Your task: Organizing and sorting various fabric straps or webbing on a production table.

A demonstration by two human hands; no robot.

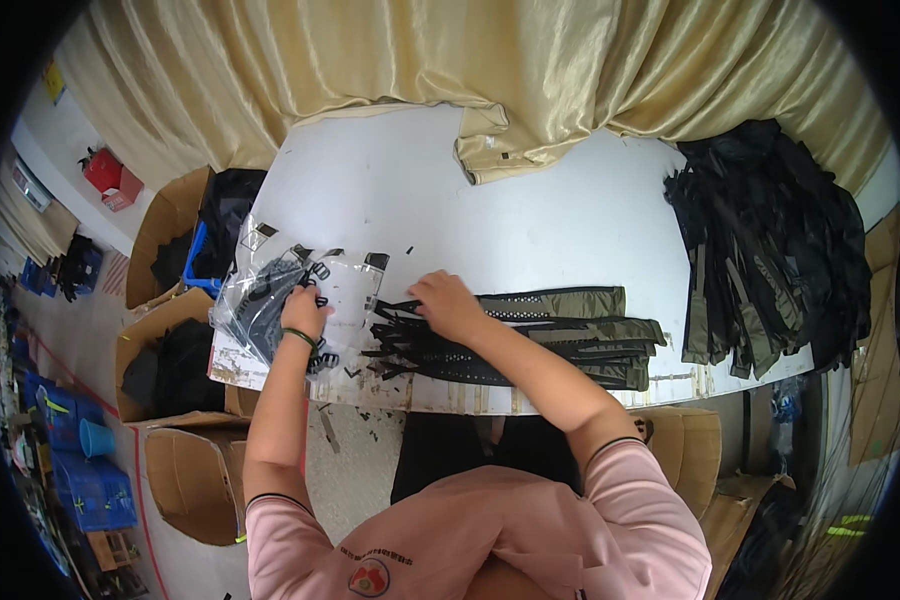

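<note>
Hands sit apart over the white table [570, 230]: the left hand [305, 312], left of the frame's centre, has its fingers bent over black buckles [320, 270] on a clear plastic bag [242, 312]; whether it grips any, I cannot tell. Near mid-frame, the right hand [448, 305] is half curled, fingertips down by the left ends of the black and olive strips [580, 333]; its hold is unclear. 1 big dark pile [770, 240] fills the table's right end.

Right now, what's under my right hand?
The strips show black ends below your right hand, on the white table; whatever your hand covers can't be seen.
</note>
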